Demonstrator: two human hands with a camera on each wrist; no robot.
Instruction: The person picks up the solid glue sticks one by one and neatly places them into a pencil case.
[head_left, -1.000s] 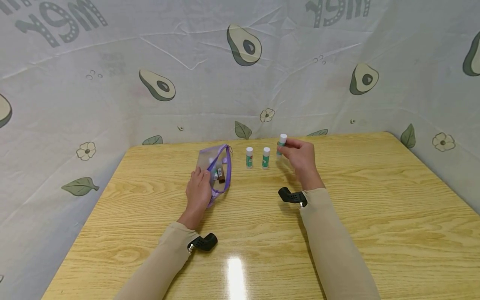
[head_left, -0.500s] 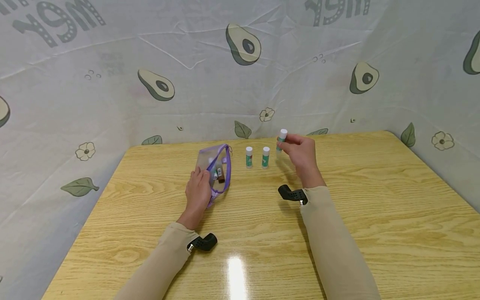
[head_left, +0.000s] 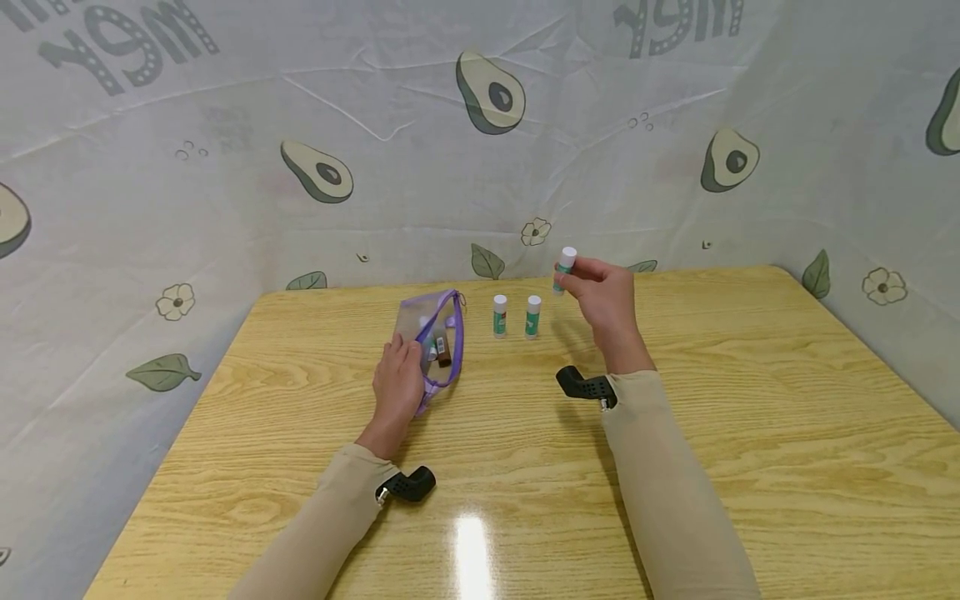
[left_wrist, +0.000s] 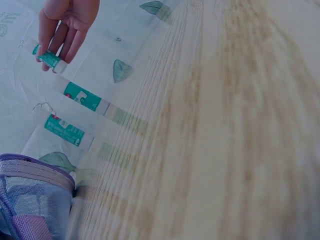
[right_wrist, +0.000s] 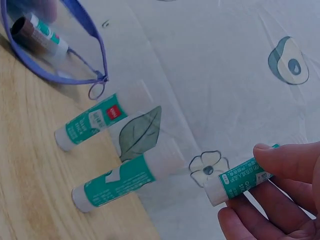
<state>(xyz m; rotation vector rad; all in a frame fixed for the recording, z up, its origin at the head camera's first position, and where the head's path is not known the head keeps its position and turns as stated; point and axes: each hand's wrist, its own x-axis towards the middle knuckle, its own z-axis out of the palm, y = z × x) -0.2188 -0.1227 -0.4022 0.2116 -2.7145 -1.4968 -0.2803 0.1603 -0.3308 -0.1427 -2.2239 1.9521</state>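
My right hand (head_left: 609, 304) pinches a green-and-white glue stick (head_left: 564, 271) between thumb and fingers, raised off the table; the right wrist view shows this glue stick (right_wrist: 240, 180) tilted in the fingers. Two more glue sticks, one (head_left: 499, 317) nearer the bag and one (head_left: 532, 317) nearer my right hand, stand upright side by side. On the left lies a mesh bag with purple trim (head_left: 459, 350), its mouth facing right. Inside it are a brown-ended tube (head_left: 443, 351) and other small items. My left hand (head_left: 397, 379) holds the bag's near left side, its thumb at the rim.
The wooden table (head_left: 517, 467) reaches back to a hanging cloth (head_left: 405, 192) printed with avocados, leaves and flowers. Black wrist-mounted devices sit at the left sleeve (head_left: 408, 484) and the right sleeve (head_left: 585, 387).
My right hand has risen with its glue stick and moved slightly away from the table surface. My left hand, the bag and the two standing glue sticks have stayed in place.
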